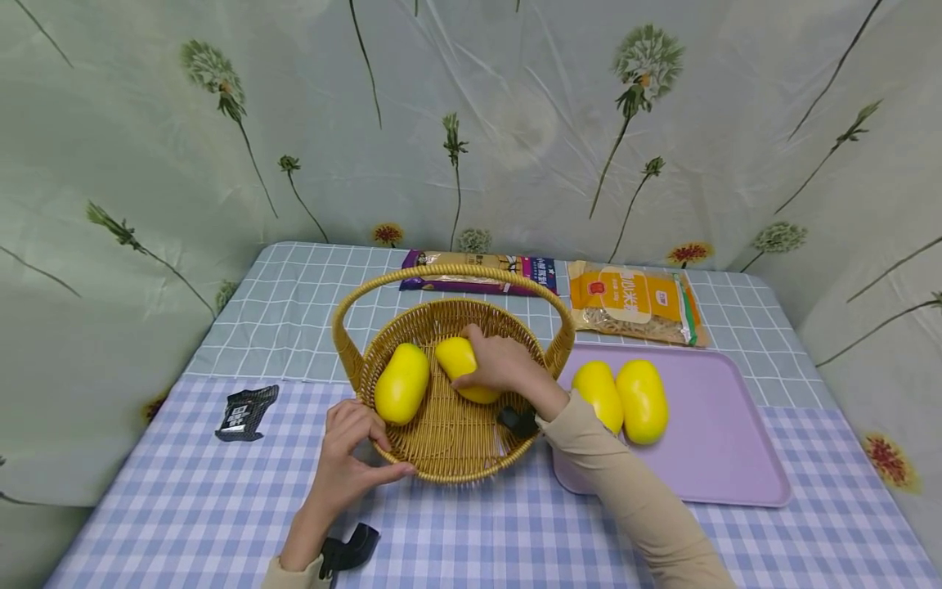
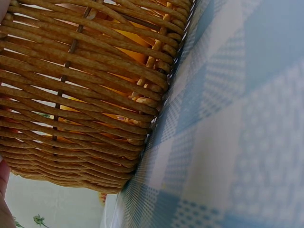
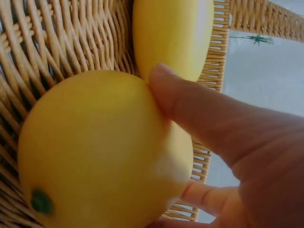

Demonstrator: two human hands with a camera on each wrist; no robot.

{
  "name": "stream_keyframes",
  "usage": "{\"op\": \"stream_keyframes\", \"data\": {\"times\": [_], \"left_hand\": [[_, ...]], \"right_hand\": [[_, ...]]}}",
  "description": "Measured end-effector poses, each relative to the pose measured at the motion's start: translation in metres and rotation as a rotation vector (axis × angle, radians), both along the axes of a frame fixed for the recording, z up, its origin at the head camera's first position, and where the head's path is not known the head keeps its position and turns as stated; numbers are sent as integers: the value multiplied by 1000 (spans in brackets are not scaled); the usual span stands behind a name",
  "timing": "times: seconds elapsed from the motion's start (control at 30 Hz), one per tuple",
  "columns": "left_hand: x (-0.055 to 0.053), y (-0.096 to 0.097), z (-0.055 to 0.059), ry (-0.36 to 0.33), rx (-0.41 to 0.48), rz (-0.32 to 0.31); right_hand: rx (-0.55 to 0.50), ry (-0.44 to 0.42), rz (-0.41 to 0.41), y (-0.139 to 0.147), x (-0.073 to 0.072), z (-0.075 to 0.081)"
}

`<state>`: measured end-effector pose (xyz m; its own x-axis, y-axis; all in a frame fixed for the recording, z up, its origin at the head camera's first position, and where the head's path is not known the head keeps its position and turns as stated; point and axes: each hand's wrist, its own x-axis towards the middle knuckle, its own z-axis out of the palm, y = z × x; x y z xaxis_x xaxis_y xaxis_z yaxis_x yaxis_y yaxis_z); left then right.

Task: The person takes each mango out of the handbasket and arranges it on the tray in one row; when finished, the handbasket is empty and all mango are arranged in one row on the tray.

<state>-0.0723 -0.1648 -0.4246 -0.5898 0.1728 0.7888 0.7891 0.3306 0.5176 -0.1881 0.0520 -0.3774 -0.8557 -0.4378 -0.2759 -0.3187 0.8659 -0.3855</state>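
A wicker basket (image 1: 441, 454) with an arched handle stands at the middle of the table. My right hand (image 1: 508, 366) reaches inside it and grips a yellow mango (image 1: 458, 357), thumb on one side and fingers on the other. In the right wrist view that mango (image 3: 99, 152) shows a small green stem end. A second mango (image 1: 402, 384) lies in the basket's left part. My left hand (image 1: 356, 446) holds the basket's near-left rim, thumb along the front edge. The left wrist view shows mostly the woven basket wall (image 2: 71, 99).
To the right, a lilac tray (image 1: 721, 425) bears two more mangoes (image 1: 642, 401), partly behind my right sleeve. Behind the basket lie a purple packet (image 1: 471, 274) and an orange bag (image 1: 633, 303). A crumpled black wrapper (image 1: 247, 413) is on the left of the checked cloth.
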Motion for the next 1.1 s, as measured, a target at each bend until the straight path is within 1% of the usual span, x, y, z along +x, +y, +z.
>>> {"op": "stream_keyframes", "data": {"times": [0.17,0.47,0.73,1.1], "left_hand": [[1,0,0,-7,-2,0],[1,0,0,-8,-5,-2],[1,0,0,-7,-1,1],[0,1,0,-1,4,-3]], "right_hand": [[-37,-12,-6,3,0,-1],[-106,-23,-29,6,2,3],[-192,19,-42,9,8,9],[-321,92,-42,15,25,22]]}}
